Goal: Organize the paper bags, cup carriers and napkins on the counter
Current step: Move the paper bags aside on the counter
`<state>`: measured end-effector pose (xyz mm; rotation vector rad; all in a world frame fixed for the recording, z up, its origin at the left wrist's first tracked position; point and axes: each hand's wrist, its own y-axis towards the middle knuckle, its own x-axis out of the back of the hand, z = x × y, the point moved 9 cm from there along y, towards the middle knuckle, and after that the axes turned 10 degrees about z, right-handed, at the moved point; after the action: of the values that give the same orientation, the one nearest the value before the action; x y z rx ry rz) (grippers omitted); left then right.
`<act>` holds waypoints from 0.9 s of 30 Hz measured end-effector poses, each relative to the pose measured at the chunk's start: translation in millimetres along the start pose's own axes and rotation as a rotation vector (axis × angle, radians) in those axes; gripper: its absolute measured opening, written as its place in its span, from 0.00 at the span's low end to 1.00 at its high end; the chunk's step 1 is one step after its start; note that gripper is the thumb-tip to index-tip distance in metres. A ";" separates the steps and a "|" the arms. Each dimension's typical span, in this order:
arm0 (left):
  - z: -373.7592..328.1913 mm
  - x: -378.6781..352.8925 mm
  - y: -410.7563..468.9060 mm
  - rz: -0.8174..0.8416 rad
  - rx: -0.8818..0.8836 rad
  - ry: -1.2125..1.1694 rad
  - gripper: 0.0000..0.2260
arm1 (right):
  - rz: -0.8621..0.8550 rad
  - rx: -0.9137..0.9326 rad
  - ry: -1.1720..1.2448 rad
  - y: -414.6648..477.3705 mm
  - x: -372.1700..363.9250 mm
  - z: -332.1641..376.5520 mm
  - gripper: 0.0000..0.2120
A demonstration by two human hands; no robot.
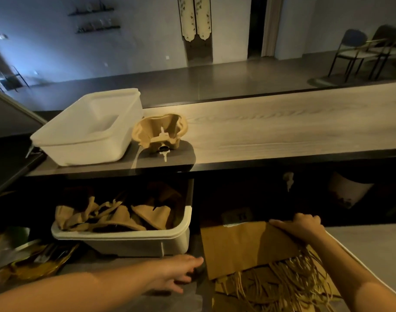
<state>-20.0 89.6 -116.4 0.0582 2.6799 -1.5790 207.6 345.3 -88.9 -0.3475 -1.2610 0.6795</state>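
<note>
My right hand (299, 229) grips the top edge of the brown paper bags (244, 246), which lie below the counter (282, 127) (handles trailing toward me). My left hand (179, 274) stretches out straight-fingered just beside their left edge, holding nothing. One cup carrier (158, 131) sits on the counter beside the white tub (86, 129).

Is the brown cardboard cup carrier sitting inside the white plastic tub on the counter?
No, the brown cardboard cup carrier stands on the wooden counter beside the white plastic tub.
</note>
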 end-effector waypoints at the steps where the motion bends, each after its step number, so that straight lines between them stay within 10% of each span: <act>1: 2.1 -1.2 5.7 0.018 0.018 -0.039 0.29 | 0.013 0.024 -0.008 2.7 -0.1 3.1 0.35; 10: -9.3 -7.6 37.4 0.057 -0.022 -0.257 0.45 | 0.105 0.061 -0.059 -0.9 -21.2 -3.1 0.37; 19: 5.7 -21.6 30.8 0.098 -0.117 -0.326 0.26 | 0.284 0.284 0.356 -53.1 -72.5 -4.8 0.33; 27: 20.5 -12.2 18.2 0.049 -0.208 -0.291 0.27 | -0.103 0.027 0.657 -74.8 -61.6 -81.4 0.27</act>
<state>-6.8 80.3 -141.7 -0.1018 2.5722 -1.1819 296.5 258.9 -114.6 -0.4357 -0.6374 0.4382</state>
